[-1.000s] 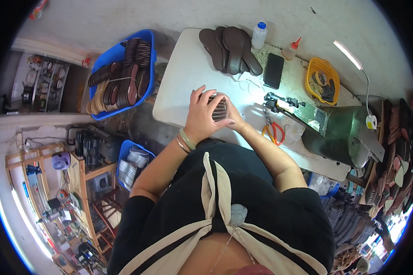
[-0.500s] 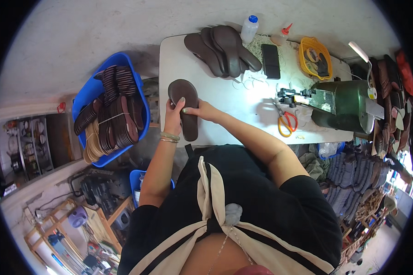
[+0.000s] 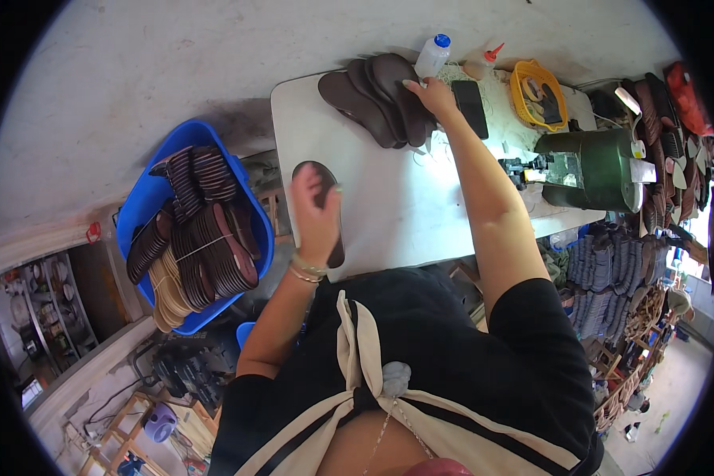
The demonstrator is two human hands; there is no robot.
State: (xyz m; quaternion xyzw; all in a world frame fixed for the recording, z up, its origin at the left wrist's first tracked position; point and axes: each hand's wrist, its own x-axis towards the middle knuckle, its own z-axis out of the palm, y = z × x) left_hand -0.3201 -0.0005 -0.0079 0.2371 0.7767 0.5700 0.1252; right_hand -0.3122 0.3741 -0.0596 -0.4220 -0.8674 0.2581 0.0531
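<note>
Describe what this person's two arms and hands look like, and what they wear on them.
Both forearms are bare; short black sleeves end above the elbows. The left hand has a stack of thin metallic bangles at the wrist. The right hand has pale nails; no wristwear shows on it. No gloves on either hand.

A white bottle (image 3: 432, 56) with blue cap stands beside a dark phone screen (image 3: 470, 108).

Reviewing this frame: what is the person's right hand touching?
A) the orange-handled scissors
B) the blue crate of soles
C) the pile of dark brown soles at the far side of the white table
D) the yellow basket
C: the right hand is stretched out onto the pile of dark brown soles, while the left hand rests on a single dark sole at the near edge of the white table.
</note>
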